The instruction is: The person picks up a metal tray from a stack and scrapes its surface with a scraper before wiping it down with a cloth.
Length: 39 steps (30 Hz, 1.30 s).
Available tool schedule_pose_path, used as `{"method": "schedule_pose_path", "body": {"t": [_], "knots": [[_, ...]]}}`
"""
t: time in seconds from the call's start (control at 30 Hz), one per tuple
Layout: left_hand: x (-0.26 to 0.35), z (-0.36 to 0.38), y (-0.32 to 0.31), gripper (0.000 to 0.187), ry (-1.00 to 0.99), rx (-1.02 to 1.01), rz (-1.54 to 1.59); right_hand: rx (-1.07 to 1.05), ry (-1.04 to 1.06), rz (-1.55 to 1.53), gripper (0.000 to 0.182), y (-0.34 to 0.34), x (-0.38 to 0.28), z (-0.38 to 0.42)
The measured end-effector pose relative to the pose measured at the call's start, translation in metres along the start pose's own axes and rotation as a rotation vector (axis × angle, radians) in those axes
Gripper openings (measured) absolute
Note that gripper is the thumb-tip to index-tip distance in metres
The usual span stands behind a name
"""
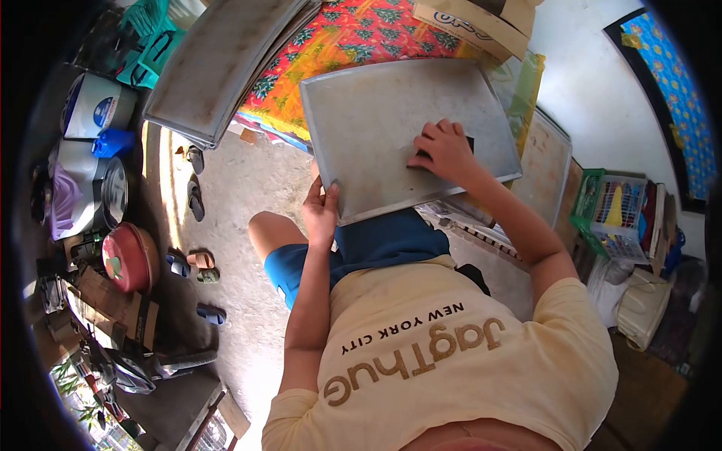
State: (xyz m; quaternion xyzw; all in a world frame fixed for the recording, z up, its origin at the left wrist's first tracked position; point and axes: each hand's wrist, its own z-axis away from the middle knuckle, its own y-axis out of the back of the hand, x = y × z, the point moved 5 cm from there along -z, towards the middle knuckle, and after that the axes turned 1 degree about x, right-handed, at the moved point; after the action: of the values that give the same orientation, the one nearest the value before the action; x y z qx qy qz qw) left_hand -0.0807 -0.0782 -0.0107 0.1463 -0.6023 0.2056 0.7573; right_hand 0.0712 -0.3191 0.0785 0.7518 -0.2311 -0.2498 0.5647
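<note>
A grey metal baking tray (391,105) lies tilted across my lap, its far part against the table with the patterned cloth. My left hand (321,210) grips the tray's near left corner, thumb on the top face and fingers underneath. On the right half of the tray, my right hand (445,152) presses a dark, flat pad (423,154) against the surface. Most of that pad is covered by my fingers and palm; whether it is a sponge or a scouring pad cannot be made out. Faint brownish stains mark the tray.
A stack of metal trays (226,60) rests at the table's left, on the red floral cloth (346,37). A cardboard box (474,26) stands behind. Another tray (545,169) leans at right near a plastic basket (613,203). Slippers (197,197) and a red container (128,257) are left.
</note>
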Motion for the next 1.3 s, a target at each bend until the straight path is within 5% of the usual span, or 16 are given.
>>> {"method": "schedule_pose_path", "body": {"t": [0.23, 0.33, 0.43, 0.67, 0.77, 1.0, 1.1, 1.3], "knots": [[0.002, 0.002, -0.004, 0.046, 0.001, 0.002, 0.023, -0.019, -0.113, 0.028, 0.032, -0.010, 0.010, -0.011], [0.003, 0.001, -0.002, 0.045, -0.007, 0.002, -0.008, 0.010, 0.049, -0.046, 0.032, -0.008, -0.029, -0.007], [-0.004, -0.002, -0.001, 0.044, -0.033, 0.008, -0.029, 0.042, -0.074, -0.024, 0.032, -0.013, -0.019, -0.018], [-0.001, -0.001, -0.001, 0.045, -0.037, 0.018, -0.046, 0.065, 0.131, -0.106, 0.035, -0.012, -0.067, -0.028], [-0.001, -0.004, 0.000, 0.047, -0.050, 0.009, -0.042, 0.074, -0.031, -0.104, 0.038, -0.003, -0.036, -0.024], [0.000, -0.005, 0.001, 0.048, -0.033, 0.023, -0.041, -0.104, -0.986, -0.078, 0.048, 0.044, 0.131, 0.070], [0.000, -0.005, 0.000, 0.048, -0.011, 0.037, -0.050, -0.063, -1.072, 0.208, 0.050, 0.057, 0.167, 0.111], [0.014, -0.004, -0.007, 0.045, -0.020, 0.059, -0.010, -0.173, -0.906, 0.042, 0.051, 0.020, 0.132, 0.105]]}}
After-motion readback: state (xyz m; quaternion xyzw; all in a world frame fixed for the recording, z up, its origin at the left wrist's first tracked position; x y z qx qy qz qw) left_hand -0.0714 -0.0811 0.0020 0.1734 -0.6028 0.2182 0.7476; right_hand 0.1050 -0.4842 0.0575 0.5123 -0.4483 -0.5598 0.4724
